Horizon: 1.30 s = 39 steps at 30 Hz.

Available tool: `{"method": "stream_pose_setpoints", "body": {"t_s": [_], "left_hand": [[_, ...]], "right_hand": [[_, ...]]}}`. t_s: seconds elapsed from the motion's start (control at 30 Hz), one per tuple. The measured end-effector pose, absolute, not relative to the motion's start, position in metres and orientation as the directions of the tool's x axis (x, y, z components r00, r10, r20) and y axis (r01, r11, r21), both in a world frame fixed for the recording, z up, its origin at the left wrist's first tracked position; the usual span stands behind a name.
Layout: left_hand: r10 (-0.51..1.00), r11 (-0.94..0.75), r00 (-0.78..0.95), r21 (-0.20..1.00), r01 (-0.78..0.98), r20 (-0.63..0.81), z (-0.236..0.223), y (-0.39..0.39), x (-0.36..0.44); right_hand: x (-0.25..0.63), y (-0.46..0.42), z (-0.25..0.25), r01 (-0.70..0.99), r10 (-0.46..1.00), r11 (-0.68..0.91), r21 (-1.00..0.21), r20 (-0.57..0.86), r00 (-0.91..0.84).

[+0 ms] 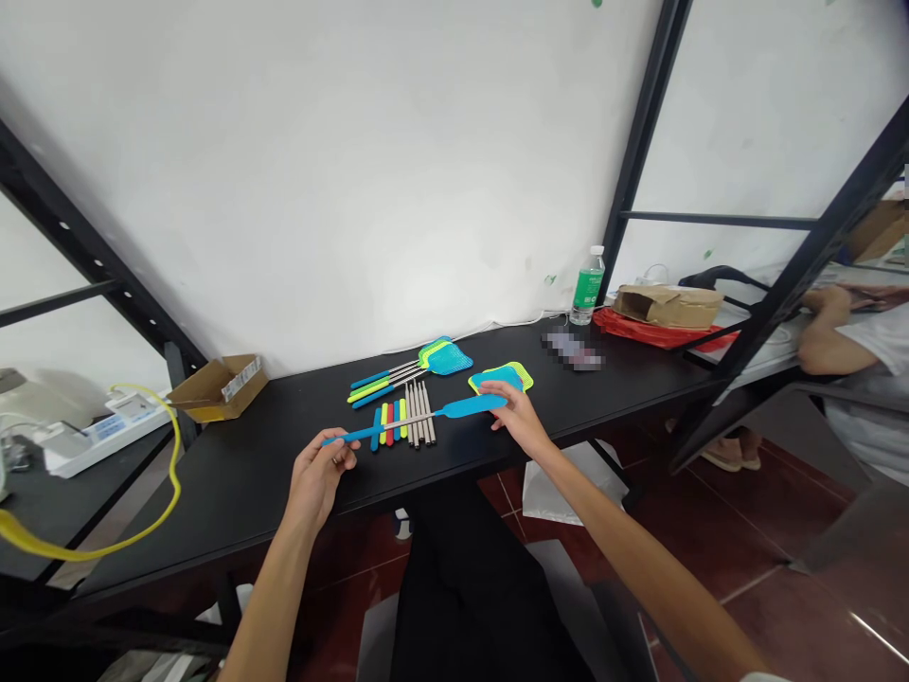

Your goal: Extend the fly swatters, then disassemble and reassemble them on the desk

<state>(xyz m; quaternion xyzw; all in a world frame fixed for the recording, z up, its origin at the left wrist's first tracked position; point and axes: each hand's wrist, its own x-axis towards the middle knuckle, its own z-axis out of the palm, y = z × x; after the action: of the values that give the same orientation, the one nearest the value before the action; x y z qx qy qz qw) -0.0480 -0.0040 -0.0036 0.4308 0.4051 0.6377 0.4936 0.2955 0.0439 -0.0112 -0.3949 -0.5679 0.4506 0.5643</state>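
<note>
A blue fly swatter with a metal rod is held level above the black table. My left hand is closed round its blue handle at the left. At the other end, my right hand grips the blue head, seen nearly edge-on. Under and behind the rod lie several coloured handles in a row, beside several metal rods. Loose blue and yellow-green swatter heads are stacked just behind my right hand. Farther back, several whole fly swatters lie overlapping.
An open cardboard box stands at the table's left, near a yellow cable and a white power strip. A green-labelled bottle stands at the back right. Beyond the black frame post, a seated person's arm shows.
</note>
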Motion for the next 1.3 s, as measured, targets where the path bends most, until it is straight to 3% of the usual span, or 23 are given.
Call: {"method": "stream_pose_setpoints", "body": {"t_s": [1.3], "left_hand": [[0.979,-0.182,-0.126,0.971,-0.157,0.163,0.0041,-0.0099,-0.0408]], "right_hand": [[0.2935,0.046,-0.0173,0.071,0.952,0.298,-0.952,0.291,-0.092]]}}
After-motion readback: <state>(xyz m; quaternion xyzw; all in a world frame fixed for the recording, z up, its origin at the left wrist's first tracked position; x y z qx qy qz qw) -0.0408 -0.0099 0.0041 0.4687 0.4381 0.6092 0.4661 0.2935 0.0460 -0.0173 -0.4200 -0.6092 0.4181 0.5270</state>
